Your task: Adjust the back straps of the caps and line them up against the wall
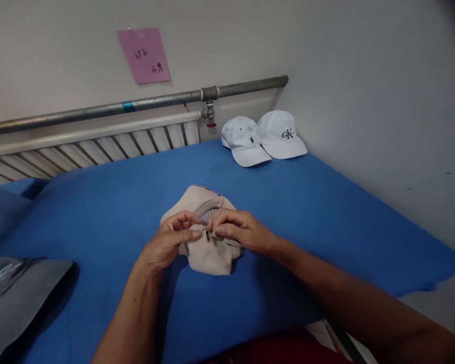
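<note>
A beige baseball cap [210, 258] lies on the blue-covered table in front of me, its inner band facing up toward the far side. On its near edge is a metal strap buckle [208, 235]. My left hand [170, 237] pinches the cap's edge just left of the buckle, thumb and fingertips together. From the other side my right hand [242, 230] grips the cap's strap beside the buckle, fingers curled. The strap end is mostly hidden by the right fingers.
Two white caps, one with a small dark emblem [246, 141] and one lettered CK [282, 135], sit at the back right. A grey cap [18, 298] lies at the left. Behind the blue tabletop [129, 202] are a radiator [98, 144], a pipe [167, 98] and a valve [211, 114].
</note>
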A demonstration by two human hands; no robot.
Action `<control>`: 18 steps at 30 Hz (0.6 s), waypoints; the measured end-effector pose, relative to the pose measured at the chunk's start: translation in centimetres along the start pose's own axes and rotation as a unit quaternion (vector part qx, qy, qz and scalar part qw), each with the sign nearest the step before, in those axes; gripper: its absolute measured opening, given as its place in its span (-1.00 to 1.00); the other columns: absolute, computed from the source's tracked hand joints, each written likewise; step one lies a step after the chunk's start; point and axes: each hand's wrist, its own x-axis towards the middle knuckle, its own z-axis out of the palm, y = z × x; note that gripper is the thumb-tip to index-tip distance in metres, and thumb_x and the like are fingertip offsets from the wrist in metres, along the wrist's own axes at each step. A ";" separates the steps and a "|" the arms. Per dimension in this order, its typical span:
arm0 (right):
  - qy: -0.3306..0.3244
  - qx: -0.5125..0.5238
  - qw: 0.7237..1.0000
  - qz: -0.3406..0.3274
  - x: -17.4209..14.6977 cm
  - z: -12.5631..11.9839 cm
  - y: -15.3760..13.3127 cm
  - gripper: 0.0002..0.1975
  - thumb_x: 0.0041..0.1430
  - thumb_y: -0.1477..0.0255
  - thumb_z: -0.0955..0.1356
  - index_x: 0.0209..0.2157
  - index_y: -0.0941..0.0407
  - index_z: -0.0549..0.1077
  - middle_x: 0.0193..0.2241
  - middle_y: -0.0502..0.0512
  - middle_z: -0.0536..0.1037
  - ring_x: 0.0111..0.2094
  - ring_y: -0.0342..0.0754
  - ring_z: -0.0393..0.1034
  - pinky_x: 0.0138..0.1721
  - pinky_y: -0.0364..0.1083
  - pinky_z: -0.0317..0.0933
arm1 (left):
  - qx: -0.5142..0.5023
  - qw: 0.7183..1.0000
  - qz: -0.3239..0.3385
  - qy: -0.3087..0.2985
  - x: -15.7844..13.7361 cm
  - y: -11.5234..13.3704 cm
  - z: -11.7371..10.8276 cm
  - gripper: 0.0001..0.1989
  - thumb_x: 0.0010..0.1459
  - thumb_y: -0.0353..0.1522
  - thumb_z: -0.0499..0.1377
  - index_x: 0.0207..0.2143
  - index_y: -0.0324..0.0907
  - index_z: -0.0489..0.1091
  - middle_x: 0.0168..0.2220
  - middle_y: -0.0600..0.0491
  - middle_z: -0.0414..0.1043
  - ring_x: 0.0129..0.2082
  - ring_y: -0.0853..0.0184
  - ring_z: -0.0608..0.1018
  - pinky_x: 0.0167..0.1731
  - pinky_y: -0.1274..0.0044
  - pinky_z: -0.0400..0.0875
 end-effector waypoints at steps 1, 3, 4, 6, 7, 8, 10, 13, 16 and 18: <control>0.006 -0.005 1.000 -0.008 0.0 0.1 0.0 -0.89 0.17 0.42 0.32 -0.38 0.16 0.45 -0.39 0.03 0.48 -0.33 -0.15 0.34 -0.26 -0.11 0.23 | 0.003 1.000 0.003 0.009 0.0 0.0 0.0 -0.74 -0.21 -0.46 0.38 -0.40 -0.23 0.42 -0.50 0.11 0.49 -0.52 0.47 0.49 -0.48 0.65 0.34; 0.018 -0.020 0.999 -0.031 0.1 0.2 0.2 -0.90 0.16 0.44 0.33 -0.38 0.16 0.46 -0.44 0.01 0.47 -0.37 -0.17 0.33 -0.29 -0.13 0.22 | 0.008 1.000 0.011 0.011 0.0 -0.1 0.0 -0.74 -0.20 -0.46 0.38 -0.39 -0.24 0.42 -0.50 0.11 0.49 -0.51 0.48 0.49 -0.47 0.65 0.35; 0.022 -0.030 0.998 -0.040 0.1 0.3 0.3 -0.92 0.15 0.45 0.34 -0.38 0.16 0.48 -0.46 0.00 0.46 -0.39 -0.18 0.33 -0.29 -0.14 0.22 | 0.011 1.000 0.013 0.006 -0.1 -0.1 0.0 -0.74 -0.19 -0.47 0.38 -0.39 -0.24 0.42 -0.49 0.11 0.49 -0.50 0.48 0.50 -0.46 0.65 0.36; 0.022 -0.040 0.998 -0.045 0.1 0.3 0.4 -0.94 0.12 0.48 0.36 -0.36 0.16 0.50 -0.45 0.00 0.47 -0.38 -0.19 0.33 -0.27 -0.15 0.23 | 0.012 1.000 0.016 -0.002 -0.1 -0.2 0.0 -0.74 -0.19 -0.47 0.38 -0.38 -0.24 0.42 -0.48 0.11 0.50 -0.49 0.47 0.51 -0.45 0.65 0.37; 0.021 -0.034 0.998 -0.039 0.1 0.3 0.4 -0.93 0.11 0.49 0.37 -0.34 0.16 0.50 -0.44 0.00 0.48 -0.37 -0.19 0.34 -0.27 -0.15 0.23 | 0.012 1.000 0.017 -0.004 -0.1 -0.2 0.0 -0.74 -0.18 -0.47 0.37 -0.37 -0.24 0.42 -0.47 0.11 0.50 -0.49 0.47 0.52 -0.45 0.65 0.38; 0.020 -0.023 0.999 -0.029 0.2 0.2 0.4 -0.92 0.10 0.49 0.38 -0.32 0.16 0.50 -0.42 0.00 0.49 -0.36 -0.19 0.35 -0.28 -0.16 0.24 | 0.011 1.000 0.017 -0.006 -0.1 -0.2 0.0 -0.74 -0.18 -0.48 0.37 -0.37 -0.23 0.42 -0.47 0.11 0.50 -0.50 0.47 0.52 -0.45 0.65 0.38; 0.017 -0.007 1.000 -0.014 0.2 0.1 0.4 -0.91 0.10 0.49 0.38 -0.30 0.15 0.51 -0.41 -0.01 0.50 -0.36 -0.20 0.36 -0.28 -0.16 0.26 | 0.009 1.000 0.016 -0.006 0.0 -0.3 0.0 -0.74 -0.17 -0.48 0.37 -0.37 -0.23 0.42 -0.46 0.11 0.51 -0.49 0.47 0.52 -0.46 0.66 0.38; 0.008 -0.024 0.999 -0.020 0.2 0.1 0.1 -0.92 0.10 0.50 0.37 -0.34 0.14 0.52 -0.42 -0.01 0.50 -0.32 -0.19 0.38 -0.19 -0.13 0.26 | 0.012 1.000 0.014 -0.008 0.0 -0.3 0.0 -0.74 -0.17 -0.48 0.37 -0.37 -0.23 0.43 -0.46 0.11 0.50 -0.49 0.47 0.52 -0.46 0.66 0.38; 0.013 0.009 1.000 0.006 0.0 0.5 0.0 -0.91 0.08 0.49 0.38 -0.31 0.13 0.49 -0.44 -0.03 0.49 -0.38 -0.19 0.39 -0.27 -0.13 0.28 | 0.017 1.000 0.012 -0.011 0.0 -0.3 0.0 -0.74 -0.17 -0.48 0.37 -0.36 -0.22 0.43 -0.45 0.10 0.50 -0.47 0.46 0.52 -0.44 0.64 0.38; 0.029 0.031 0.999 0.034 -0.1 0.7 0.0 -0.89 0.05 0.48 0.39 -0.31 0.12 0.46 -0.45 -0.05 0.47 -0.45 -0.21 0.37 -0.39 -0.17 0.26 | 0.022 1.000 0.013 -0.010 -0.1 -0.3 0.1 -0.74 -0.17 -0.48 0.37 -0.36 -0.21 0.43 -0.44 0.10 0.50 -0.46 0.46 0.51 -0.43 0.64 0.39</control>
